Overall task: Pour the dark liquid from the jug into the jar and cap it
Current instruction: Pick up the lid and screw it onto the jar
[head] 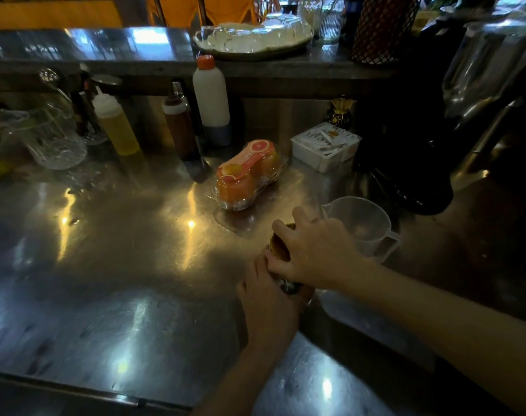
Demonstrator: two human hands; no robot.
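On a dim steel counter (120, 265), the right hand (315, 253) has its fingers (281, 229) curled over the gold lid (278, 246) of the jar (288, 285), which the left hand (267, 301) grips below; the clear jug (360, 226) stands just beside them, with packaged oranges (246, 175) beyond.

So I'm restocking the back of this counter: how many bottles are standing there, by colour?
Yellow squeeze bottle: 1
Brown squeeze bottle: 1
White bottle with orange cap: 1
Total: 3
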